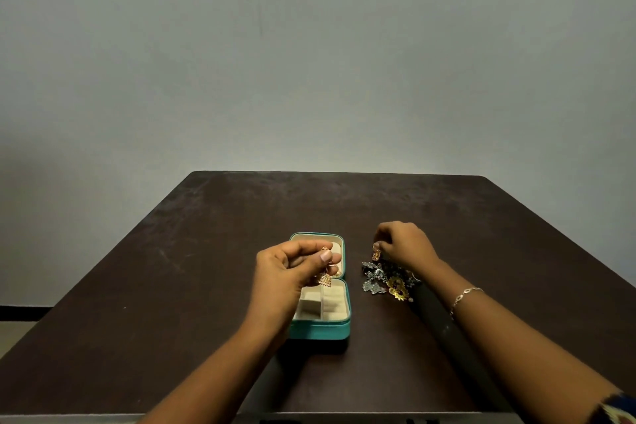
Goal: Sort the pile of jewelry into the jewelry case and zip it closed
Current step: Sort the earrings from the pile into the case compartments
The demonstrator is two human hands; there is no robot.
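Note:
A teal jewelry case (339, 327) lies open on the dark table, with a cream lining and small compartments. My left hand (287, 272) hovers over the case and pinches a gold bell-shaped earring (325, 279) that dangles above the lower half. To the right, my right hand (404, 244) pinches a second small gold earring (376, 254) just above the pile of jewelry (385, 280). The pile holds silver and gold pieces, partly hidden under my right wrist.
The dark brown table (172, 286) stands against a plain grey wall (309, 45). A thin bracelet (464, 296) circles my right wrist. Nothing else lies near the case or the pile.

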